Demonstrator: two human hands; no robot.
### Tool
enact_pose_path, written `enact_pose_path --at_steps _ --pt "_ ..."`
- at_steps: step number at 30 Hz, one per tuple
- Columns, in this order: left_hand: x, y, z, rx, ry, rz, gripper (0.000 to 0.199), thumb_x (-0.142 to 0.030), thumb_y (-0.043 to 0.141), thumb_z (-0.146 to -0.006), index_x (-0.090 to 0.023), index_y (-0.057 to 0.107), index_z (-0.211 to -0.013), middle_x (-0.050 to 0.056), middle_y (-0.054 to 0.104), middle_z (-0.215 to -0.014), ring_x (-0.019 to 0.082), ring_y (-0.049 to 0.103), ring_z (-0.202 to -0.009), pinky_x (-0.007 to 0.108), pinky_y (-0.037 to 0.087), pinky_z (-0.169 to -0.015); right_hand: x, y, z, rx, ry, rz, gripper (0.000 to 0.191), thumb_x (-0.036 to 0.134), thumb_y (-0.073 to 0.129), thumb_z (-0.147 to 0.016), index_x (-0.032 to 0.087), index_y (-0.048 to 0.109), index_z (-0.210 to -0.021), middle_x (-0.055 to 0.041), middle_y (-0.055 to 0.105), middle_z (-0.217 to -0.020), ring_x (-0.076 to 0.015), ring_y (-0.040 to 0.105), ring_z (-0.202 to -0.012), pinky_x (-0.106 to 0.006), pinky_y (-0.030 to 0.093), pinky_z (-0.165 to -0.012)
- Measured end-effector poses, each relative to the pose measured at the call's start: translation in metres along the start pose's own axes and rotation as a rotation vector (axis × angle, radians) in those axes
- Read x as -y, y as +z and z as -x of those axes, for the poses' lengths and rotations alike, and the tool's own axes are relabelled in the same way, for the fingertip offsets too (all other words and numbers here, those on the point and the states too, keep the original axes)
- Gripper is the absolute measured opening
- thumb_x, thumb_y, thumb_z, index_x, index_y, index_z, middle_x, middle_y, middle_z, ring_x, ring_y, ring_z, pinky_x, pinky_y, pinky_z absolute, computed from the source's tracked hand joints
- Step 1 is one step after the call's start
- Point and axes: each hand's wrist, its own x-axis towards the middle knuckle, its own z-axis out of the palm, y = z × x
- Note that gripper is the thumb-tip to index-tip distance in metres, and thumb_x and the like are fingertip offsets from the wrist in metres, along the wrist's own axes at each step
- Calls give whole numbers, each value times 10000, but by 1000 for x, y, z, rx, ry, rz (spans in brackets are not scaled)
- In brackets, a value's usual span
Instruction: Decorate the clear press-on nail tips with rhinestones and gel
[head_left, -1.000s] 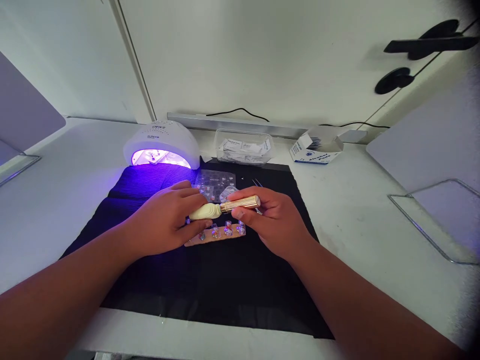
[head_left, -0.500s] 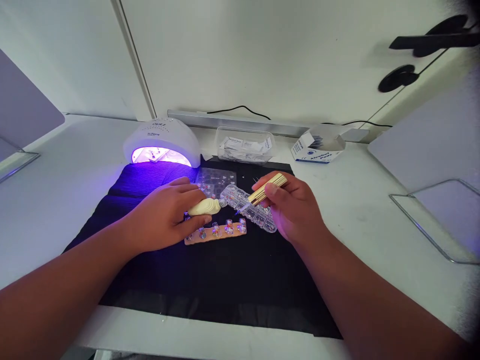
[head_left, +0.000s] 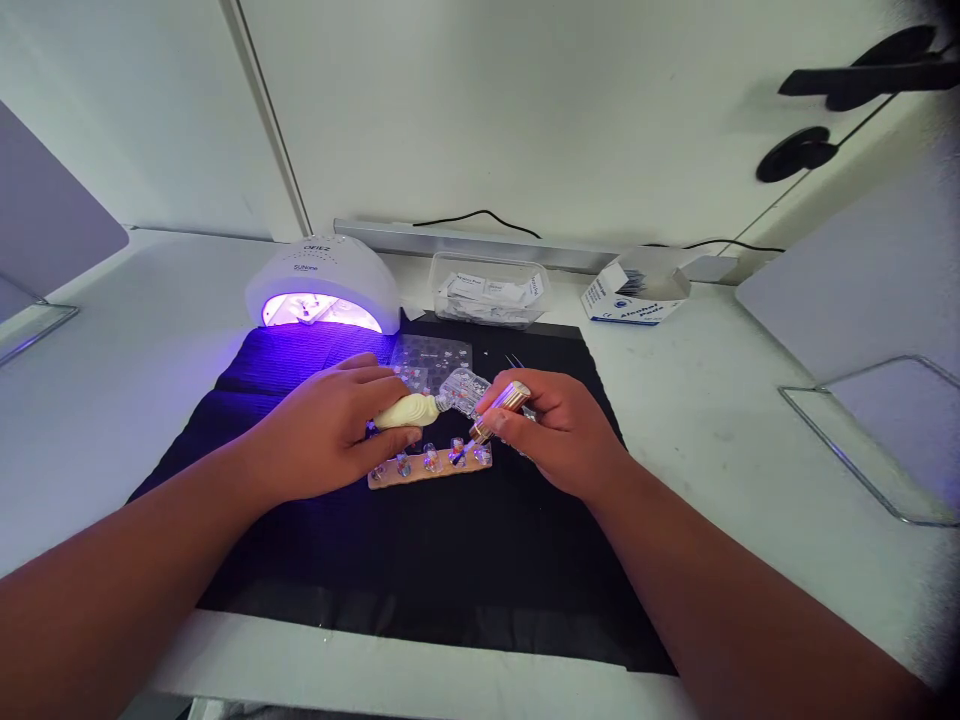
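Observation:
In my left hand [head_left: 341, 425], a cream nail polish bottle [head_left: 409, 411] lies tilted, its uncapped neck pointing right. My right hand [head_left: 559, 425] pinches the gold cap of a nail polish brush [head_left: 504, 408]. The bristles reach down to the decorated press-on nails [head_left: 457, 451], at the second one from the right; whether they touch it is hard to see. Several such nails sit in a row on a tan strip [head_left: 427, 475]. My left fingers cover part of its left end. Behind my right hand, a clear compartment box [head_left: 461, 388] of small decorations is partly hidden.
A lit white nail lamp [head_left: 322, 280] stands at the back left of the black mat [head_left: 420, 570]. Behind the mat are a clear tub of packets [head_left: 491, 312] and an alcohol pads box [head_left: 634, 305]. A sticker sheet [head_left: 435, 352] and tweezers [head_left: 514, 361] lie near the hands.
My right hand has moved left and down, bringing the brush from above the compartment box to the nails. It now covers more of that box. My left hand and the bottle stay nearly still.

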Motion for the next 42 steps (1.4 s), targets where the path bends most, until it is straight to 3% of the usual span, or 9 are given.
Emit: enact_pose_path --at_steps 5,10,14,20,28,31,35,42 --pt "-1 -1 1 1 -4 -2 228 -321 493 -964 -177 516 -789 24 573 -757 190 487 -763 322 344 -692 -5 0 0 -98 0 -23 132 269 648 -824 197 667 -715 11 650 -661 -123 573 -612 -253 420 -581" --pt "-1 -1 1 14 -12 -4 234 -326 484 -966 -181 505 -783 24 577 -764 185 484 -756 327 349 -697 -7 0 2 -50 -1 -164 156 326 650 -838 205 674 -742 16 630 -673 -110 525 -579 -250 389 -547" --pt "0 -1 1 6 -4 6 233 -323 491 -963 -181 505 -778 23 574 -758 186 480 -754 326 346 -684 0 1 2 13 -5 -47 159 310 655 -816 194 659 -707 18 604 -617 -109 511 -559 -249 389 -535" --pt "1 0 0 -1 7 6 228 -315 491 -967 -172 522 -792 23 569 -756 191 473 -759 336 342 -697 5 3 -1 -104 -66 87 126 268 638 -814 196 662 -713 28 611 -611 -101 514 -553 -248 384 -541" --pt "1 0 -1 11 -2 12 239 -323 492 -967 -163 526 -793 30 564 -756 198 475 -769 338 342 -702 -6 1 4 -114 -28 -191 142 341 655 -842 218 682 -776 20 621 -681 -102 496 -566 -246 360 -522" --pt "1 0 0 17 -5 12 245 -320 484 -971 -163 528 -788 27 558 -751 194 471 -757 336 341 -704 -7 0 4 -57 -30 -216 136 326 656 -846 214 680 -772 22 617 -688 -104 510 -593 -244 373 -543" --pt "1 1 1 11 -2 22 237 -321 496 -967 -165 530 -792 23 558 -752 191 476 -756 329 338 -697 -4 -1 1 47 9 -104 132 286 649 -828 187 660 -740 28 590 -633 -96 497 -567 -234 384 -541" --pt "0 0 1 8 -2 16 229 -323 502 -968 -169 526 -800 21 567 -758 194 487 -777 324 337 -701 -6 -2 -2 -62 25 -21 123 261 629 -820 184 655 -728 16 630 -654 -111 545 -602 -248 402 -575"
